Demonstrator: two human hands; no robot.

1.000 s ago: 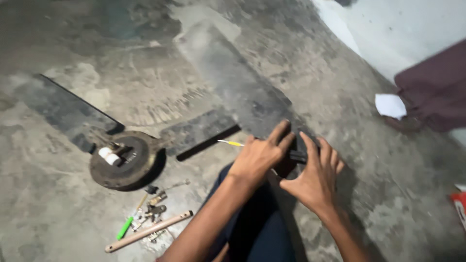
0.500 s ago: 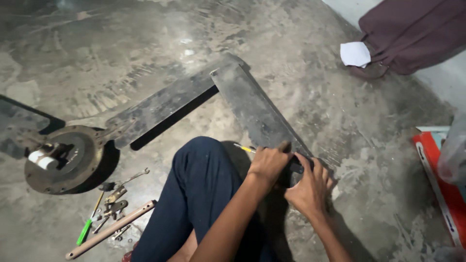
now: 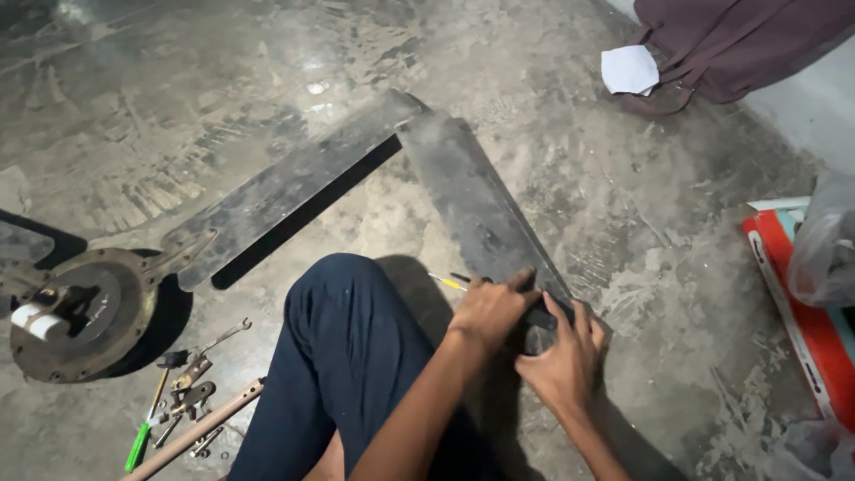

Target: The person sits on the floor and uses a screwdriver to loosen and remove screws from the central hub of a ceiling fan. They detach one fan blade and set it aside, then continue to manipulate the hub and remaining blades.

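Both hands sit at the near end of a loose fan blade (image 3: 472, 205) that lies flat on the concrete floor (image 3: 623, 178). The left hand (image 3: 492, 310) presses down on the blade's near edge with fingers curled, next to a small screwdriver (image 3: 448, 282) with a yellow handle lying on the floor. The right hand (image 3: 563, 361) is cupped over the blade's dark end bracket (image 3: 538, 318); whether either hand actually grips the bracket or only rests on it cannot be told, as the fingers hide it.

By the look of it the fan is already partly taken apart. This blade is free of the motor hub (image 3: 76, 312), which sits toward the floor's left edge with a second blade (image 3: 285, 191) still meeting it. A few bits of hardware, a green screwdriver (image 3: 136, 445) and a wooden stick (image 3: 191, 432) lie below the hub, beside the person's knee (image 3: 343, 294). What seems left is the bracket on the loose blade, and the blade still on the hub.
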